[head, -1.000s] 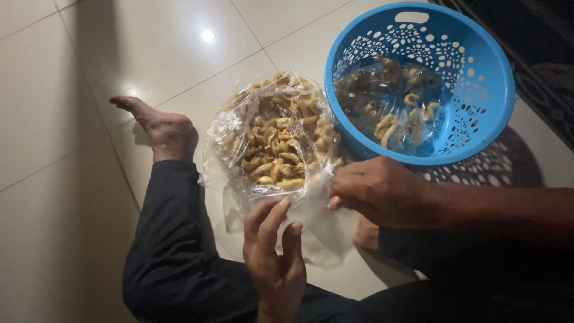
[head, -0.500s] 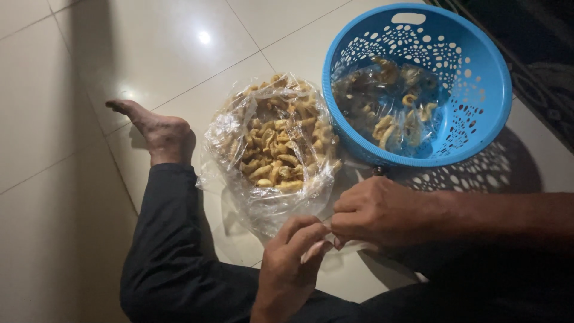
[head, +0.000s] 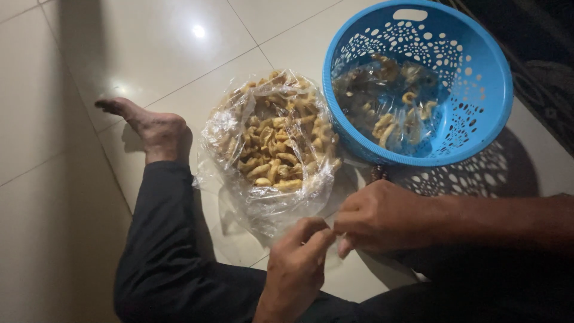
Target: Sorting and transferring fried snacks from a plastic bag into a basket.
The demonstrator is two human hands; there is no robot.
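**Both hands pinched at the mouth of a snack bag**

While the person sat on the tiled floor (head: 89, 54), the left hand (head: 296, 266) and the right hand (head: 382, 218) met at the near edge of a clear plastic bag (head: 269, 149) of yellowish fried snacks. Fingers (head: 317, 236) of both hands were drawn together, pinching the thin plastic; the film itself was hard to make out there. That bag lay on the floor, touching a blue perforated basket (head: 478, 78) holding more bagged snacks, with a bare foot (head: 152, 125) just beside it.

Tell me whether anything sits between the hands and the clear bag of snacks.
Nothing visible does. The left hand and right hand already meet at the near edge of the clear bag of snacks; the blue basket stands off to the right.
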